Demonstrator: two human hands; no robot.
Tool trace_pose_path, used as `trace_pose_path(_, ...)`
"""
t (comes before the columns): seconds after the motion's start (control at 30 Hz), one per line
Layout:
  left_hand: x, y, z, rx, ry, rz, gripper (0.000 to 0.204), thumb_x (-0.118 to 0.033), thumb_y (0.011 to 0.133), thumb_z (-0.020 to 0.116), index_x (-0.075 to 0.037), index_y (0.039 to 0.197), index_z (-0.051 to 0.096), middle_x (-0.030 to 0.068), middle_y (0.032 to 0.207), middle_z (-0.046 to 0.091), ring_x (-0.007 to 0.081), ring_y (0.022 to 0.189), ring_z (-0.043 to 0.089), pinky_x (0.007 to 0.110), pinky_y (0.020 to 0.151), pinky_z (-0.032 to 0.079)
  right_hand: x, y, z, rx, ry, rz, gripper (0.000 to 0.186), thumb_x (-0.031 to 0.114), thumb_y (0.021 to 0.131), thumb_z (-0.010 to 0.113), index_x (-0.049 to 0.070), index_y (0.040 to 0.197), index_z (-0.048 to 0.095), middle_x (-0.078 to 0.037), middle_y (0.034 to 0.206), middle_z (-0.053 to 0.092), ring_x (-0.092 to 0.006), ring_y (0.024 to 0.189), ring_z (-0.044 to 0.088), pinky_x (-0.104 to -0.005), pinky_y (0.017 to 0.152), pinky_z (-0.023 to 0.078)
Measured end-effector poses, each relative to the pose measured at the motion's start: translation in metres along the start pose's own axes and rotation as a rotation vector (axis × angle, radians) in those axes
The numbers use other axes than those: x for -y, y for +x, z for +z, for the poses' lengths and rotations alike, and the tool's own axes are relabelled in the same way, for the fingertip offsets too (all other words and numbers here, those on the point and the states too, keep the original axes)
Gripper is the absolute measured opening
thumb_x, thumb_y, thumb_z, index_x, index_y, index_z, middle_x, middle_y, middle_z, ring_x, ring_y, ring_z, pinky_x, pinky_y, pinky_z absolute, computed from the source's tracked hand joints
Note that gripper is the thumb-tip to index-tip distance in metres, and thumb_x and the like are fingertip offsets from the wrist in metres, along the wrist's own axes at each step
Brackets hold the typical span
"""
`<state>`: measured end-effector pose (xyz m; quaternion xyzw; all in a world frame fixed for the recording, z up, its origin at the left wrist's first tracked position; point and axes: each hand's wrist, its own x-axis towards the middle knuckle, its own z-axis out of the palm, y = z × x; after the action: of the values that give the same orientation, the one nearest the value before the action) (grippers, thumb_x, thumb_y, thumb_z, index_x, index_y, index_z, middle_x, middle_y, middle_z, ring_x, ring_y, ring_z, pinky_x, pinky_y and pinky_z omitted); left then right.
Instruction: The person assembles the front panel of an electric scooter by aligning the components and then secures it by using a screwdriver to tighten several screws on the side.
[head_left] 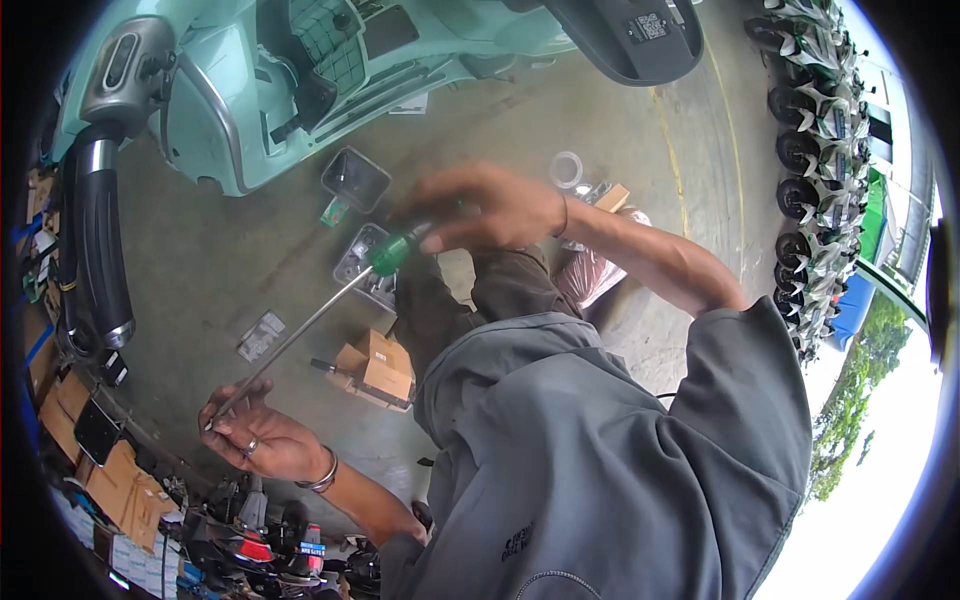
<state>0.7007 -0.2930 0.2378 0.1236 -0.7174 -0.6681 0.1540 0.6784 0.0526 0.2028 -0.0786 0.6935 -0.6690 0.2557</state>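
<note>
A long screwdriver with a green handle and a bare steel shaft runs slantwise between my hands. My right hand is closed around the green handle at the upper end. My left hand, with a ring and a metal bracelet, pinches the tip of the shaft between its fingers at the lower left. Both hands are above a concrete floor, over my knees in dark trousers.
A mint-green scooter stands at the top left, its black handlebar grip running down the left edge. Small cardboard boxes, plastic trays and a tape roll lie on the floor. Several wrapped tyres are stacked at right.
</note>
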Motion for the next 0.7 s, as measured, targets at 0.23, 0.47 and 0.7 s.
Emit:
trace_pose_path(0.23,-0.01,0.01,0.043,-0.075,-0.125,-0.1,0.02,-0.021,0.098,0.056,-0.003,0.107,0.054,0.0099,0.093,0.062,0.0191,0.078,0.062,0.033,0.069,0.054,0.006,-0.029,0.028,-0.11,0.139,0.171,0.049,0.015,0.084,0.074,0.004,0.129,0.058,-0.01,0.113,0.065,-0.0175,0.105,0.06,-0.0327,0.09,0.047)
trace_pose_path(0.47,-0.026,-0.014,0.092,0.135,-0.212,-0.086,0.019,-0.013,0.095,0.06,-0.002,0.11,0.055,0.0082,0.09,0.061,0.0179,0.078,0.061,0.038,0.073,0.056,-0.008,-0.1,0.044,-0.365,0.211,0.287,0.054,0.012,0.076,0.081,-0.002,0.123,0.058,-0.011,0.12,0.061,-0.0189,0.109,0.057,-0.0314,0.096,0.045)
trace_pose_path(0.7,-0.013,-0.05,0.106,0.054,-0.387,-0.017,0.024,-0.011,0.093,0.063,-0.001,0.112,0.052,0.0112,0.091,0.062,0.0206,0.081,0.062,0.036,0.072,0.055,-0.037,-0.12,0.033,-0.285,0.155,0.206,0.054,0.015,0.077,0.081,-0.002,0.122,0.057,-0.012,0.119,0.06,-0.0202,0.112,0.055,-0.0335,0.099,0.042)
